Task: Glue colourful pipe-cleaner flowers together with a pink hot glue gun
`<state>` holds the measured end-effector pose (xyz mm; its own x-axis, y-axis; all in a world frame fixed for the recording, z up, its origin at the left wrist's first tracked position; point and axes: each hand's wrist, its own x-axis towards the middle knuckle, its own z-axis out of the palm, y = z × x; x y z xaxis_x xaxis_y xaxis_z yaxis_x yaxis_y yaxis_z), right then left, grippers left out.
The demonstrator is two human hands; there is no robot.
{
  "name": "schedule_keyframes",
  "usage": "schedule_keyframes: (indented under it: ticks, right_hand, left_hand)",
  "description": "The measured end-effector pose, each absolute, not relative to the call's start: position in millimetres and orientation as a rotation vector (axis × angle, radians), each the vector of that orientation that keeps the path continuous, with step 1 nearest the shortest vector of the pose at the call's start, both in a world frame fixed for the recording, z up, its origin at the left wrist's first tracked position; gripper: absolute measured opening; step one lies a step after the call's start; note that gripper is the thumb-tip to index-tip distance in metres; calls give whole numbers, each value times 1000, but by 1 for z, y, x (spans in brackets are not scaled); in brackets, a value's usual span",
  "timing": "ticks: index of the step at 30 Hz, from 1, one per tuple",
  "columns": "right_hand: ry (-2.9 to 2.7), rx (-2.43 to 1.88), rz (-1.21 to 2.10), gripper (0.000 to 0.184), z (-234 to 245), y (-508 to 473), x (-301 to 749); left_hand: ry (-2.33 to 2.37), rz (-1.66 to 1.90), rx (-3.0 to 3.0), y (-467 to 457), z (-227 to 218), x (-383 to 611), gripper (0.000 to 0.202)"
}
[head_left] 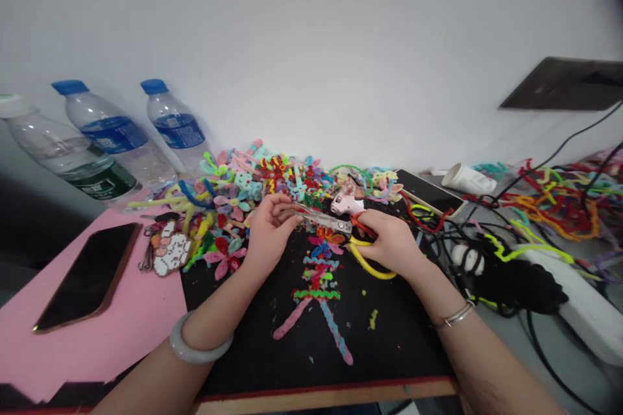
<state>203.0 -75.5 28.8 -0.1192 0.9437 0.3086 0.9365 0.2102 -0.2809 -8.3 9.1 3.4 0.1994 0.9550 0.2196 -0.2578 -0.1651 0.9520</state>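
Note:
My right hand [392,240] grips a pair of scissors [326,219] by its orange-red handle, the blades pointing left. A yellow loop [374,268] curves below that hand; whether it belongs to the scissors I cannot tell. My left hand [271,230] is closed in a pinch by the blade tips, and what lies between its fingers is hidden. Beneath the blades, a figure of colourful pipe cleaners [318,275] lies on the black mat [233,337], with a wavy green strip and two leg-like strands. A pink-white animal-head shape [346,200] sits just behind the scissors.
A heap of pipe-cleaner pieces [238,181] lines the wall. Plastic bottles [178,130] stand at left, near a phone [90,275] on pink paper [146,311] and a beaded charm [172,253]. At right are another phone [431,193], a paper cup [470,179], tangled cables and a power strip [579,308].

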Motion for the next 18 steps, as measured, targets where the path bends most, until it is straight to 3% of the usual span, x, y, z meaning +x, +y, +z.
schedule_keyframes:
  ticks: [6,13,18]
  right_hand:
    - [-2078,-1735,-9,22,26,-74,205]
    - [-1912,-1794,-43,17,30,-75,204]
    - [-1904,-1818,-75,25,30,-75,204]
  left_hand:
    - [756,1276,1267,9,5,-8,33]
    - [756,1291,1276,9,4,-7,34]
    - [803,1297,1292,7,4,-7,26]
